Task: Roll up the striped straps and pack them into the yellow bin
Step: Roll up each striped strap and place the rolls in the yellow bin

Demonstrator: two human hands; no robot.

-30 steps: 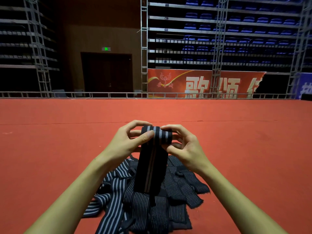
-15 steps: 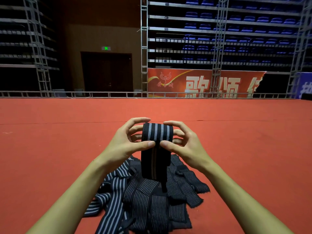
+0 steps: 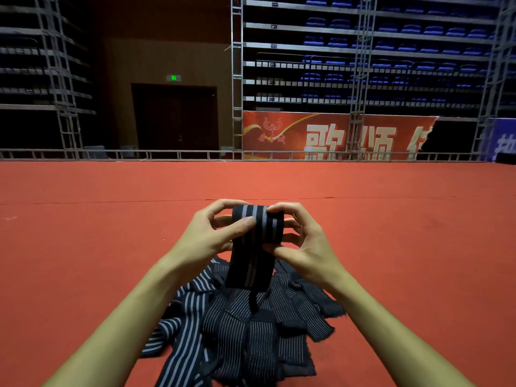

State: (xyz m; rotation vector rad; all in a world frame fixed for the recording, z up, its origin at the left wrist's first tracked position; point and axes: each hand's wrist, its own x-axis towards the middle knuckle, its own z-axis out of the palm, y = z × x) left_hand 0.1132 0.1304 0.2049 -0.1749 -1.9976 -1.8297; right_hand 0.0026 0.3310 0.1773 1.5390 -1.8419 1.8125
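A black strap with grey stripes [image 3: 258,230] is held up in front of me, its top wound into a roll. My left hand [image 3: 208,236] grips the roll's left side, thumb across the front. My right hand [image 3: 303,244] pinches the right side between thumb and fingers. The strap's loose tail [image 3: 248,270] hangs down from the roll, a thin end dangling below it. Under my hands lies a pile of loose striped straps [image 3: 240,333] on the red carpet. No yellow bin is in view.
Red carpet [image 3: 83,247] stretches all round the pile, with a seam line running across it. A metal rail [image 3: 178,155] bounds the far edge. Behind it stand truss towers, a red banner [image 3: 329,135] and tiers of blue seats.
The hanging tail has grown shorter as more strap wound onto the roll. My thumbs and fingers have shifted around the roll; my hands stay in about the same place.
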